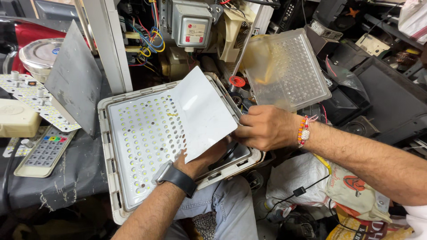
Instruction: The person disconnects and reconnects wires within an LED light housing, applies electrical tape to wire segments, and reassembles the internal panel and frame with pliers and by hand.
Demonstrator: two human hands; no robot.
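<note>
I take the LED floodlight housing [133,146] as my landmark: a pale rectangular tray lying across the person's lap, its bed a white board dotted with rows of small yellow LED chips. A thin white reflector sheet [202,111] is peeled up from the housing's right half and stands tilted, its lower corner still down in the tray.

The right hand [267,128] sits at the housing's right edge, fingers curled shut on the edge of that sheet and pinching it. The left hand [202,158], with a dark smartwatch [175,177] on the wrist, reaches under the raised sheet from the near side; its fingers are hidden beneath it, so I cannot tell whether they are closed on anything.

My reading is that the step in hand is lifting the sheet off the LED board, about halfway through. The next move, as I judge it, calls for freeing the lower corner without creasing the sheet, and keeping the housing steady on the lap.

Beyond the housing's right corner a clear dimpled lens cover [287,71] leans upright. Left of the housing lie a grey remote control [42,151] and a bare LED strip board [26,95], and behind it hangs a magnetron [191,24] with coloured wires.
</note>
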